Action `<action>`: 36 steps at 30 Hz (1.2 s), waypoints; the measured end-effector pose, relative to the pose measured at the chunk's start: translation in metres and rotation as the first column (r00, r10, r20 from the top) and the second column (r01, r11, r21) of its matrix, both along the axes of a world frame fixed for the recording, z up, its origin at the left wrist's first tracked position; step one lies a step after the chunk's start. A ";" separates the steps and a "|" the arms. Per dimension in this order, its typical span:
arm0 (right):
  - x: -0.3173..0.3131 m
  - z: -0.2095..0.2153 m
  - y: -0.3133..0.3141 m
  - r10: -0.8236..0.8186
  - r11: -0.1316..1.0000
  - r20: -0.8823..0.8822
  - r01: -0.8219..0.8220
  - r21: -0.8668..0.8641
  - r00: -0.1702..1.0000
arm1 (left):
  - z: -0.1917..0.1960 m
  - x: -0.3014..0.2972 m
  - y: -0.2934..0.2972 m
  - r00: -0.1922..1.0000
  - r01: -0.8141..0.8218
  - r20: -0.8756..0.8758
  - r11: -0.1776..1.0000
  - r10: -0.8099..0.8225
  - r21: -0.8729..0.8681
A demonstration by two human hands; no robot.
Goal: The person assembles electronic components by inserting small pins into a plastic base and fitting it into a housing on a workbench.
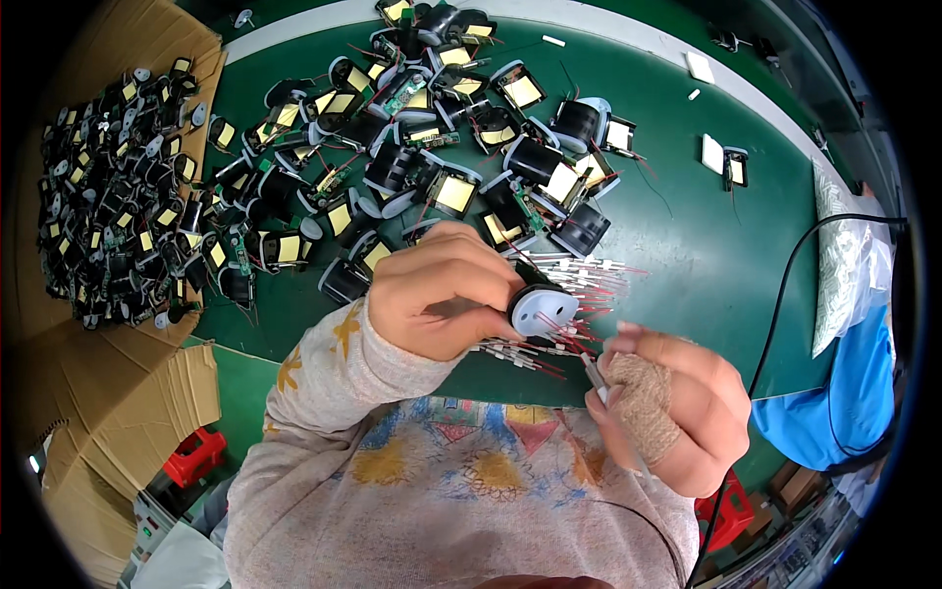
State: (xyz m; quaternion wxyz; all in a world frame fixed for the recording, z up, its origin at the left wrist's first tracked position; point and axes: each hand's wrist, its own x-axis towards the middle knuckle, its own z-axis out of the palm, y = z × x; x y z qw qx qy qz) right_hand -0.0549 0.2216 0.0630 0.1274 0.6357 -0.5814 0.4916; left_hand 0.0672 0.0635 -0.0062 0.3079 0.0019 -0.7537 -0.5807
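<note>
In my left hand (442, 290) is a black cylindrical housing with a round light-grey cap (543, 312), the capped end turned toward me. The cap has small holes, and red wires (579, 342) run from beside it toward my right hand. My right hand (687, 407), with tan wrapping (643, 395) round a finger, closes on a slim grey tool like tweezers. Its tip is close to the red wires; I cannot tell if it grips them. Under and around the housing lie many thin wires with white connectors (589, 275) on the green tabletop.
Similar black housings (392, 167) with yellow pads and circuit boards are heaped across the table. More fill a cardboard box (147, 49) at left. A black cable (785, 285) and a clear plastic bag (844, 265) are at right. Red stools (194, 456) stand below.
</note>
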 end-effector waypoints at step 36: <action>-0.007 -0.006 -0.002 0.198 0.979 0.060 -0.195 -0.054 0.978 | 0.002 0.002 0.000 1.000 -0.020 -0.021 0.999 0.019 -0.046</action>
